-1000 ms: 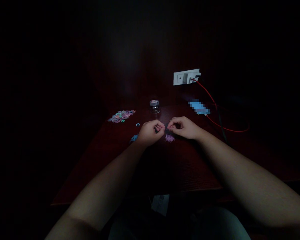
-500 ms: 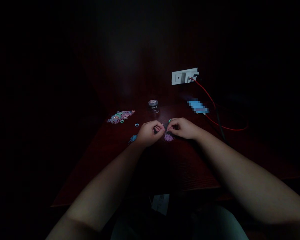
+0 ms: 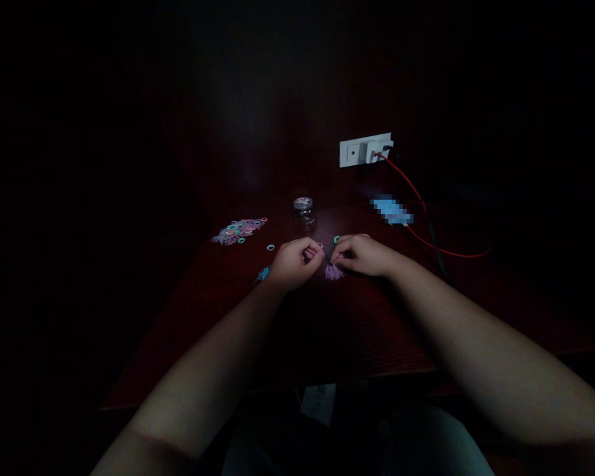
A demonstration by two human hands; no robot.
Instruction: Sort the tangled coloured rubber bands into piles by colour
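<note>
My left hand (image 3: 296, 264) is closed, thumb and fingertips pinched together. Whatever lies in that pinch is too small and dark to make out. Close to its right, my right hand (image 3: 359, 254) is also closed in a pinch, its fingertips at the upper edge of a small pile of purple hair ties (image 3: 334, 272). I cannot see clearly what it holds. A blue pile of hair ties (image 3: 264, 274) lies partly hidden behind my left wrist. Beside my right fingers is a green hair tie (image 3: 336, 240). One light blue hair tie (image 3: 270, 247) lies alone left of my left hand.
A larger mixed pile of hair ties (image 3: 238, 231) lies at the back left. Behind my hands stands a small lidded clear jar (image 3: 304, 210). A blurred-out phone-like object (image 3: 391, 210) and its red cable (image 3: 456, 255) occupy the right, below a wall socket (image 3: 353, 153).
My fingertips were almost touching above the purple pile. Now they are slightly farther apart, with the right fingertips lower, at the pile. The view has shifted very slightly.
</note>
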